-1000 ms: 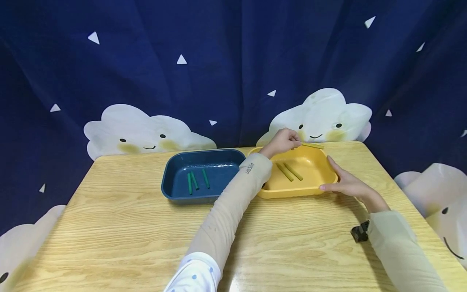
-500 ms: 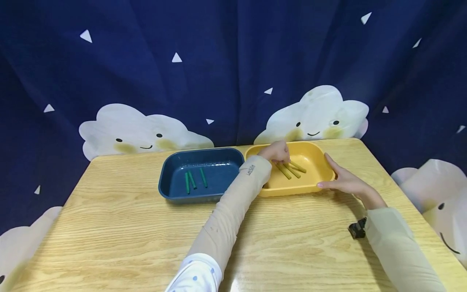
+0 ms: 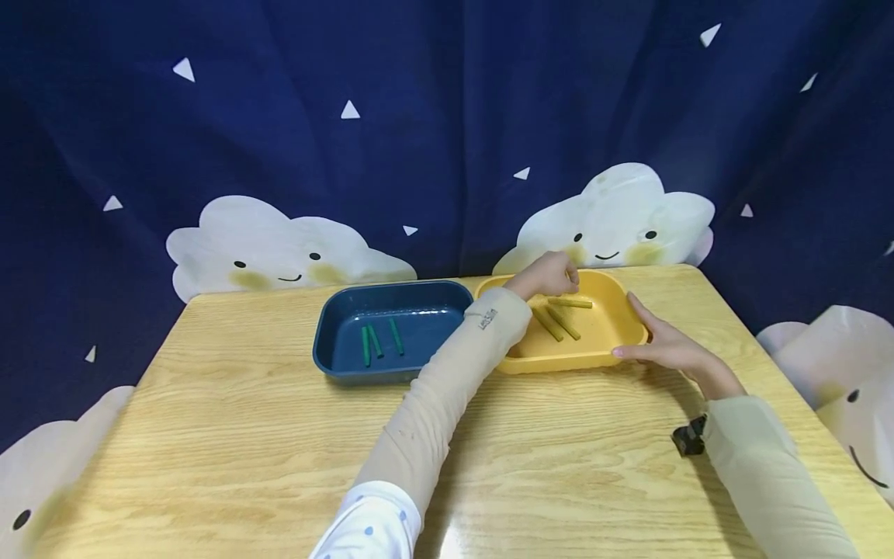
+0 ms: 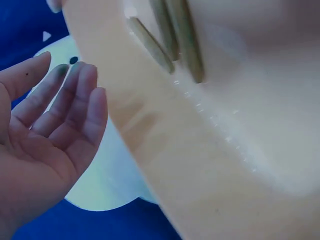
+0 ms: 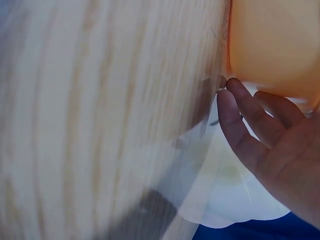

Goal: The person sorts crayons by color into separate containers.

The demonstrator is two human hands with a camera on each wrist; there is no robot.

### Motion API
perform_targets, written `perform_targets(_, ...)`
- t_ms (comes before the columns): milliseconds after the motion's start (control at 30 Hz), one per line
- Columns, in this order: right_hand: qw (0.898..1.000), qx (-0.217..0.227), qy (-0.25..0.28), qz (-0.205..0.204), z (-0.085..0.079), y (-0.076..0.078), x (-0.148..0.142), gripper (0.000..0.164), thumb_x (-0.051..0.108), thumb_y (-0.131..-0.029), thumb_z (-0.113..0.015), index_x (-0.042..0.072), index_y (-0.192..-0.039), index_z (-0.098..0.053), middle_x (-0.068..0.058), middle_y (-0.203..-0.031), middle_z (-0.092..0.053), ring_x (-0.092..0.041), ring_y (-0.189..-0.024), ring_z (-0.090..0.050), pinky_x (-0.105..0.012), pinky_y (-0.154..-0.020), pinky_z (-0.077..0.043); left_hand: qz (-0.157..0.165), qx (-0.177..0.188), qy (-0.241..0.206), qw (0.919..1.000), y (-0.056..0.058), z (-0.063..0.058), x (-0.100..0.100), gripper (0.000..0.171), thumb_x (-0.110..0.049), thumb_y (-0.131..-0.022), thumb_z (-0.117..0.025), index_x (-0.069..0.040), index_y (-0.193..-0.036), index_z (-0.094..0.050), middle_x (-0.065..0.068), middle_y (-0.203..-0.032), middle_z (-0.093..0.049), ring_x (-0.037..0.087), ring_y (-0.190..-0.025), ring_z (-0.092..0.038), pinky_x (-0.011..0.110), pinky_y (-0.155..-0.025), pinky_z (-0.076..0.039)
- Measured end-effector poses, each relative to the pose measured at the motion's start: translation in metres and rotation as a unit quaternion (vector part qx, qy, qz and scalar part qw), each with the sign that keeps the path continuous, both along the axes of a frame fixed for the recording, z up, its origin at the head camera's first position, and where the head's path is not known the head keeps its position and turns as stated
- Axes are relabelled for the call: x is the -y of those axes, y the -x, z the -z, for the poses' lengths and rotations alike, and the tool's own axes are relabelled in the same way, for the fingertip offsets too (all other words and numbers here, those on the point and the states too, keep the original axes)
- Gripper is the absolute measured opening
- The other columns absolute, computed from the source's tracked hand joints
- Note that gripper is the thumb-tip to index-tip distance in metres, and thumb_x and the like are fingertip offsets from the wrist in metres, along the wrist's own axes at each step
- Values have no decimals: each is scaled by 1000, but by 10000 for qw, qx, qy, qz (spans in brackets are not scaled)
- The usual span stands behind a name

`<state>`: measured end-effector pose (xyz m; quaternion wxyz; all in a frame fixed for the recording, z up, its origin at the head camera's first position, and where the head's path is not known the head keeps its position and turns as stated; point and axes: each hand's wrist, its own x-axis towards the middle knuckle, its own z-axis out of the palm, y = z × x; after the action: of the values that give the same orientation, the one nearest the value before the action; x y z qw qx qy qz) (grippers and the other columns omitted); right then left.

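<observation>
Three yellow sticks (image 3: 563,323) lie on the floor of the yellow tray (image 3: 559,363), one of them across the upper ends of the other two. Over the tray's back part is my left hand (image 3: 548,273), holding nothing; the left wrist view shows its palm bare and the fingers (image 4: 87,95) loosely bent, apart from the sticks (image 4: 186,40). My right hand (image 3: 663,345) touches the tray's right end, thumb at the front corner and relaxed fingers along the side. In the right wrist view these fingers (image 5: 235,117) lie right by the tray wall (image 5: 275,45).
To the left, close against the yellow tray, stands a dark blue tray (image 3: 363,378) with three green sticks (image 3: 375,341). My left forearm sleeve (image 3: 433,396) crosses in front of its right end. A small black device (image 3: 688,439) is at my right sleeve. A blue cloud-patterned curtain (image 3: 419,116) hangs behind the wooden table (image 3: 244,450).
My left hand has lowered the third yellow stick into the yellow tray, let it go, and risen back a little. My right hand stays at the tray's end.
</observation>
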<state>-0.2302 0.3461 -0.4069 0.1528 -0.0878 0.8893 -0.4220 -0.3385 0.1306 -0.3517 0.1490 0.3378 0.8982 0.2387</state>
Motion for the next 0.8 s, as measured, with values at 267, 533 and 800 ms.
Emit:
perform_targets(267, 10000, -6, 77, -11, 1, 0, 0, 108, 23, -81, -69, 11, -143, 18, -24, -147, 12, -44, -132, 4, -62, -101, -5, 323, -473, -18, 9984, -10, -16, 7, 14, -14, -87, -59, -6, -91, -71, 1, -87, -65, 10, -77, -57, 15, -69, -41)
perform_targets(533, 9999, 75, 120, -15, 3, -2, -1, 107, 22, -81, -69, 13, -142, 19, -24, -147, 13, -46, -132, 1, -62, -100, -8, 676, -757, -331, 9943, -36, -19, 28, 13, -15, -88, -60, -6, -91, -68, 0, -81, -62, 7, -71, -52, 15, -65, -39)
perform_targets(800, 9999, 53, 85, -48, 1, 0, 0, 107, 21, -82, -68, 11, -142, 19, -25, -146, 14, -46, -132, 3, -62, -100, -7, 996, -486, -1154, 9871, -65, -8, 58, 10, -11, -88, -60, -4, -90, -67, 3, -67, -61, 5, -55, -45, 15, -58, -37)
